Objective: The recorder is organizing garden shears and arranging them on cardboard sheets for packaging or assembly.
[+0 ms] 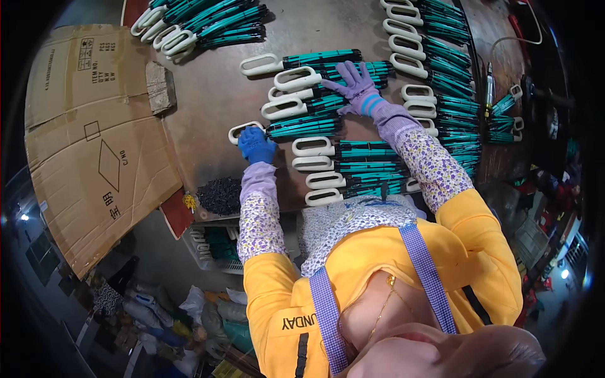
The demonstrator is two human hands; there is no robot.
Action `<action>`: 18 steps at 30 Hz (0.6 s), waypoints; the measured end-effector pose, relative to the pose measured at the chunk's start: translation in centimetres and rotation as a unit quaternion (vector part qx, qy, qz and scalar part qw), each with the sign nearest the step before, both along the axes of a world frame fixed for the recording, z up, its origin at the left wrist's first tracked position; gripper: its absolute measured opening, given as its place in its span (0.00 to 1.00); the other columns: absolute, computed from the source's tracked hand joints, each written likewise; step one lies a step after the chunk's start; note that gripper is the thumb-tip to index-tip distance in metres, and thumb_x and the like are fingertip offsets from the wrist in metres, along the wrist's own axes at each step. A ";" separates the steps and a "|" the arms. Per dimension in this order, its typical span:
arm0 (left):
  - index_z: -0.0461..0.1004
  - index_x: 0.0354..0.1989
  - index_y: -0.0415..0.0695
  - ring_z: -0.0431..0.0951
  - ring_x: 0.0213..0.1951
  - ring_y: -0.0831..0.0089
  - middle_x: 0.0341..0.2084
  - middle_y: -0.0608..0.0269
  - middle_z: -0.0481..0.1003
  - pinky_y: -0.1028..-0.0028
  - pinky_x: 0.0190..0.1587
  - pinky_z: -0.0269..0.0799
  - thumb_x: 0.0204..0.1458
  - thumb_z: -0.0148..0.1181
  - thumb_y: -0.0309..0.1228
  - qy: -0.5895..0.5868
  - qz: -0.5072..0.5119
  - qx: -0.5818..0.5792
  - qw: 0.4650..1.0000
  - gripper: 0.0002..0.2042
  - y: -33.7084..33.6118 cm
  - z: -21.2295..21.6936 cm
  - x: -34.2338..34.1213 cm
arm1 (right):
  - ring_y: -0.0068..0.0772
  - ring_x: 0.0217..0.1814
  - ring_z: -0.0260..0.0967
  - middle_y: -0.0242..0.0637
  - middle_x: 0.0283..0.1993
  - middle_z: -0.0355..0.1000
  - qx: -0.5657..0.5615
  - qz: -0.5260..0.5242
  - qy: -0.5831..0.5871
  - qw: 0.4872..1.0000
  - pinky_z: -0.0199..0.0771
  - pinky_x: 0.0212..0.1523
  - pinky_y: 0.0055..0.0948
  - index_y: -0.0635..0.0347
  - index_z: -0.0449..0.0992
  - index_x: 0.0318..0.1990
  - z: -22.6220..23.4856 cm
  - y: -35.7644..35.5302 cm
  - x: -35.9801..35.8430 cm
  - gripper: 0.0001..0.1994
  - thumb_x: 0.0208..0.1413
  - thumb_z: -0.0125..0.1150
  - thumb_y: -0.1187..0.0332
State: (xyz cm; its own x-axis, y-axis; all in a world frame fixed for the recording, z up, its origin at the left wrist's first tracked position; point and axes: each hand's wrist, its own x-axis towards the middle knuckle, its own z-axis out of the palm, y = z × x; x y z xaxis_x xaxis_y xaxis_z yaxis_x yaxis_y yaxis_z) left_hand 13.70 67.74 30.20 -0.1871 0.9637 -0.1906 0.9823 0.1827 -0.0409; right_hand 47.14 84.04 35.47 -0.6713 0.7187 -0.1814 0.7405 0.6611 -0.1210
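Note:
My left hand, in a blue glove, is closed on the white loop handle of an umbrella frame, a folded bundle of teal and black ribs lying on the table. My right hand, in a purple glove, is spread open over the ribs of the neighbouring frames, with fingers apart. Just beyond my left hand, several more frames lie with their white loops to the left. Nearer to me is another row of frames. What lies directly under my right palm is hidden.
A long stack of frames runs along the right, beside a slim metal tool. More frames lie at the far left. Left are a flattened cardboard box, a block and small black parts. A crate stands below.

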 end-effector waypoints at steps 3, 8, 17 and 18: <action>0.74 0.46 0.41 0.75 0.41 0.55 0.41 0.53 0.76 0.62 0.47 0.69 0.33 0.73 0.38 -0.085 -0.006 0.025 0.996 0.28 0.9 -1.2 -1.9 | 0.53 0.78 0.36 0.42 0.77 0.42 0.003 -0.007 0.004 1.000 0.35 0.73 0.62 0.22 0.48 0.72 0.3 2.5 -0.3 0.57 0.29 0.74 0.43; 0.76 0.40 0.42 0.77 0.33 0.56 0.33 0.56 0.78 0.64 0.40 0.71 0.28 0.75 0.36 -0.268 0.025 0.002 0.963 0.26 1.5 -1.0 -3.3 | 0.52 0.78 0.37 0.41 0.76 0.43 -0.018 0.050 -0.097 0.994 0.36 0.73 0.62 0.22 0.48 0.72 2.1 6.9 0.1 0.60 0.25 0.79 0.49; 0.77 0.41 0.43 0.77 0.31 0.56 0.31 0.56 0.78 0.65 0.36 0.72 0.33 0.75 0.35 -0.282 -0.009 0.010 0.959 0.23 -1.9 4.0 -7.6 | 0.51 0.77 0.40 0.39 0.76 0.45 -0.013 0.079 -0.058 0.995 0.40 0.72 0.62 0.22 0.49 0.72 1.0 7.3 0.0 0.62 0.21 0.81 0.53; 0.77 0.41 0.43 0.77 0.31 0.56 0.31 0.56 0.78 0.66 0.37 0.72 0.34 0.75 0.35 -0.254 0.018 0.005 0.967 0.23 -2.8 4.6 -8.8 | 0.51 0.77 0.40 0.39 0.76 0.45 -0.013 0.075 -0.058 0.995 0.40 0.72 0.62 0.22 0.49 0.72 1.0 7.4 0.2 0.62 0.21 0.81 0.53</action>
State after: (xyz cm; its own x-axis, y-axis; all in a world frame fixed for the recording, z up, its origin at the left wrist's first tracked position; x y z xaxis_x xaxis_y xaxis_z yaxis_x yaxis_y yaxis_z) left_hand 4.90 64.96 34.79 -0.1049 0.9606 -0.2574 0.8681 0.2147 0.4476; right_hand 47.37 91.47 36.49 -0.7441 0.6063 -0.2806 0.6439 0.7628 -0.0596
